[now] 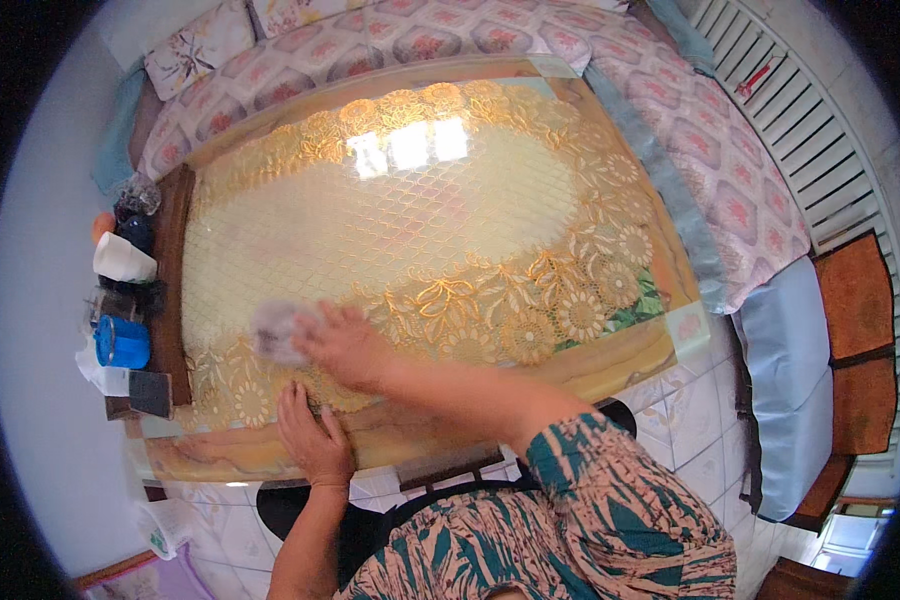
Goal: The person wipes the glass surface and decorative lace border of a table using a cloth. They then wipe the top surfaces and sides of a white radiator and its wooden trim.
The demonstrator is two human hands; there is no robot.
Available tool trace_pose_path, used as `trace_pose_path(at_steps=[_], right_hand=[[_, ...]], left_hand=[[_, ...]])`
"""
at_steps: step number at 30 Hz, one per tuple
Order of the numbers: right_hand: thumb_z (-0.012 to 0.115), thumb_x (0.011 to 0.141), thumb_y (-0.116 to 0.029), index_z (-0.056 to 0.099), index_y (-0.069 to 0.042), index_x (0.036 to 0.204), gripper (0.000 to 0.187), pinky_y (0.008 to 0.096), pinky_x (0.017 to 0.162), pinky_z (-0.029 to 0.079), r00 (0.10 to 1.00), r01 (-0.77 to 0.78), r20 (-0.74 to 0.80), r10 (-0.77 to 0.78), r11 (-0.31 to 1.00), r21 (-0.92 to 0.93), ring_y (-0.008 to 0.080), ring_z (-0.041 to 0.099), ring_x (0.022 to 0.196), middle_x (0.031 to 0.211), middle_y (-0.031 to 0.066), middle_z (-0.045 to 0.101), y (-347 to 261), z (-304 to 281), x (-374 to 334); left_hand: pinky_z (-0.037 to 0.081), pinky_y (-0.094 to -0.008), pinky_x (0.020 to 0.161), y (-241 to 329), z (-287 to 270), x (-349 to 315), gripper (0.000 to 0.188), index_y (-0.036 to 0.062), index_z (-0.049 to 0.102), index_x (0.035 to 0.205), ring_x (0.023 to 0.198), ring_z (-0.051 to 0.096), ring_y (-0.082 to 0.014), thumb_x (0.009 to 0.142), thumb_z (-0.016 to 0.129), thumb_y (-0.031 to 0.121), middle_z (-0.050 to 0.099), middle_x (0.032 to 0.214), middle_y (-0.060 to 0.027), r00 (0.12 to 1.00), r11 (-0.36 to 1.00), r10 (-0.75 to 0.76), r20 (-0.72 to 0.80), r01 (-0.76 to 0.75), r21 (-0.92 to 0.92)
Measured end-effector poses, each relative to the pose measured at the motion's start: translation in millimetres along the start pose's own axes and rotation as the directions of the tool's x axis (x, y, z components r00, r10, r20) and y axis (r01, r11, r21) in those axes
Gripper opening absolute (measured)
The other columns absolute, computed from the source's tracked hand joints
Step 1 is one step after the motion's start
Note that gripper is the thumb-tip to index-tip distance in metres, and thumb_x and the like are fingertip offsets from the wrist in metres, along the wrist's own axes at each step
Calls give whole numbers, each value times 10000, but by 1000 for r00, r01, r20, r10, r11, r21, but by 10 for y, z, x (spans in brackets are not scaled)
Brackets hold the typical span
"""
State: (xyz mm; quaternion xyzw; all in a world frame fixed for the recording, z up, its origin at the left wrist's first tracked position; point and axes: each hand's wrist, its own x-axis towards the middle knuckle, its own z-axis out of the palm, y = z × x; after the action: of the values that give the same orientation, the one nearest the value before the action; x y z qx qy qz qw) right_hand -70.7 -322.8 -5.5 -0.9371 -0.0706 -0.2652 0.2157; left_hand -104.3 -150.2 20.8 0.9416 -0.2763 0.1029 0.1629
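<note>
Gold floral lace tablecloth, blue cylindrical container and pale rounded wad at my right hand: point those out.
Gold floral lace tablecloth (pixel 370 228): head view, on its lattice middle.
Blue cylindrical container (pixel 123 345): head view, on its side wall.
Pale rounded wad (pixel 275 332): head view, on its blurred, uncovered part.

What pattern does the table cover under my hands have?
The table cover has gold floral borders and a lattice middle; head view.

The person wears a patterned top (pixel 470 545), around 6 o'clock, in jagged streaks of deep teal and pale peach with dark edging. Its wide right sleeve (pixel 590 465), toward 5 o'clock, leaves the forearm (pixel 455 395) bare. Black cloth (pixel 365 535) shows near 7 o'clock. Left hand (pixel 315 445) and right hand (pixel 348 350) are bare.
</note>
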Motion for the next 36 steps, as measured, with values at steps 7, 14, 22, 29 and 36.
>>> trace_pose_path(at_steps=[7, 14, 22, 29, 36], right_hand=[[521, 846, -196, 610, -91, 1078, 270, 456, 810, 456, 850, -526, -237, 470, 746, -409, 313, 566, 964, 1069, 152, 602, 2154, -1218, -378], [444, 927, -255, 413, -130, 1393, 483, 455, 999, 382, 471, -792, -403, 785, 175, -585, 337, 452, 1240, 1381, 176, 453, 2552, -2877, -1833], [476, 904, -298, 521, -142, 1308, 435, 510, 953, 406, 478, -772, -409, 777, 149, -618, 303, 511, 1190, 1362, 126, 497, 3163, -2306, -1209], [442, 890, -208, 513, -123, 1219, 347, 487, 713, 437, 816, -558, -53, 575, 761, -330, 310, 556, 952, 1194, 103, 554, 1622, -153, 667], [473, 861, -118, 516, -147, 1279, 421, 572, 937, 371, 993, -50, 107, 50, 999, -1, 391, 406, 1278, 1411, 129, 433, -64, 400, 591]], left_hand=[[261, -491, 1081, 74, -20, 41, 494, -4, 425, 1324, 1307, 361, -388, 867, 518, 158, 422, 1402, -184, 1000, 1000, 5, 19, -5, -29], [254, -491, 1088, 114, -71, 67, 499, -13, 416, 1322, 1320, 340, -396, 852, 502, 134, 397, 1416, -199, 998, 999, -32, 56, 34, -39], [240, -509, 1095, 126, -88, 72, 543, -11, 405, 1334, 1320, 336, -410, 836, 533, 165, 380, 1426, -209, 996, 999, -38, 77, 39, -19], [236, -500, 1099, 70, -63, 45, 564, -6, 393, 1344, 1320, 343, -394, 827, 543, 162, 389, 1421, -200, 997, 998, -32, 71, 36, -57], [245, -487, 1092, 35, -122, 17, 551, -4, 420, 1324, 1311, 356, -380, 819, 554, 170, 412, 1401, -192, 995, 996, -64, 70, 68, -54]])
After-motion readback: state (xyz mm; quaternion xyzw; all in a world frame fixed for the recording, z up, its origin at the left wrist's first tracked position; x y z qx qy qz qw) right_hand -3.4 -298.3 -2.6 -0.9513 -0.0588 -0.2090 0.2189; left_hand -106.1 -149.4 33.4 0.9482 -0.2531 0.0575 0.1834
